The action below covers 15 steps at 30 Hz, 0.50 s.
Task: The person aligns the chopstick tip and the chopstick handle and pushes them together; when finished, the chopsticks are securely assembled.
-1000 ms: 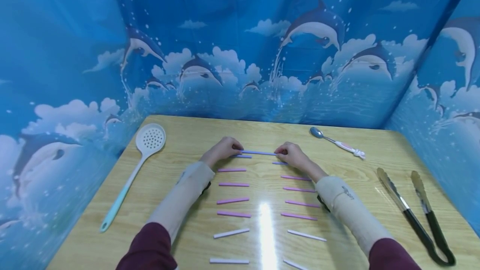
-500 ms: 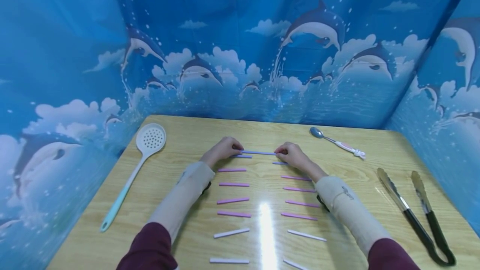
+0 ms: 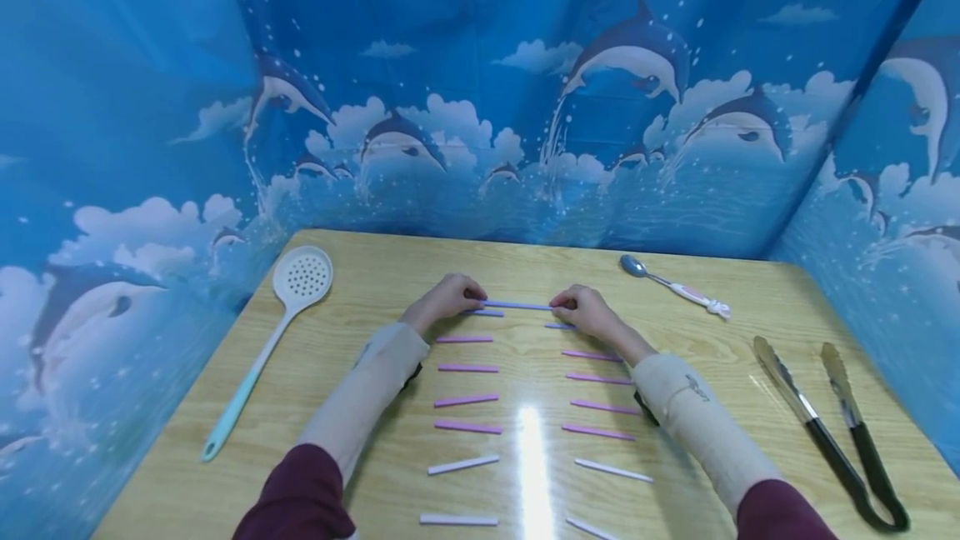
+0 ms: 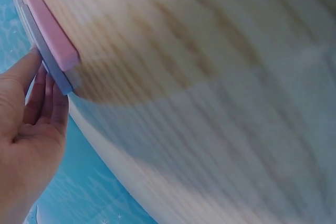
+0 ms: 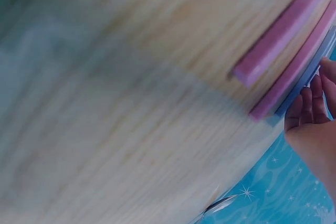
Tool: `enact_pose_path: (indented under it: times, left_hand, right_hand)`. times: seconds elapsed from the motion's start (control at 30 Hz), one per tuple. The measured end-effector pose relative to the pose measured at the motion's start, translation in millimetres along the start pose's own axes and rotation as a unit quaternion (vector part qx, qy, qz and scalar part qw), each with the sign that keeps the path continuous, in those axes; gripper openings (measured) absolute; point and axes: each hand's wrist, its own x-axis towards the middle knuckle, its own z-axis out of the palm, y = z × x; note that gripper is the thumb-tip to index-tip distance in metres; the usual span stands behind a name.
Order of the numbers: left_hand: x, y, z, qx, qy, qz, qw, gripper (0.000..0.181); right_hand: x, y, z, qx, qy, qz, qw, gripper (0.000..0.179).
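Observation:
Near the far part of the table, a thin blue-violet stick [image 3: 517, 305] lies crosswise between both hands. My left hand [image 3: 448, 300] pinches its left end, and my right hand [image 3: 587, 311] pinches its right end. Just below the left fingers is a shorter blue stick [image 3: 491, 313], partly covered by the hand. Another blue stick [image 3: 558, 326] sits under the right fingers. In the left wrist view, a pink stick [image 4: 48, 24] lies beside the blue one at the fingertips. Two pink sticks, one of them nearer [image 5: 283, 38], show beside the right hand's fingers in the right wrist view.
Two columns of sticks run toward me, pink ones [image 3: 468, 369] on the left and more [image 3: 600, 379] on the right, with pale lavender ones [image 3: 459, 521] nearest. A skimmer [image 3: 302, 277] lies at left; a spoon [image 3: 686, 292] and open-armed tongs [image 3: 798, 397] lie at right. A dolphin-print curtain [image 3: 480, 107] surrounds the wooden table.

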Motion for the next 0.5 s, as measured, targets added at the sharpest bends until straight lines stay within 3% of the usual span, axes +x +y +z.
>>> enact_pose_path:
  times: [0.2, 0.5]
  left_hand:
    - [-2.6, 1.5, -1.2, -0.008, 0.013, 0.000, 0.9999, 0.023]
    - [-15.9, -2.1, -6.8, -0.040, 0.036, -0.011, 0.9985, 0.029]
  right_hand:
    - [-5.0, -1, -4, 0.011, 0.017, 0.016, 0.9997, 0.019]
    - [-13.9, 1, -12, 0.014, 0.042, 0.004, 0.9990, 0.019]
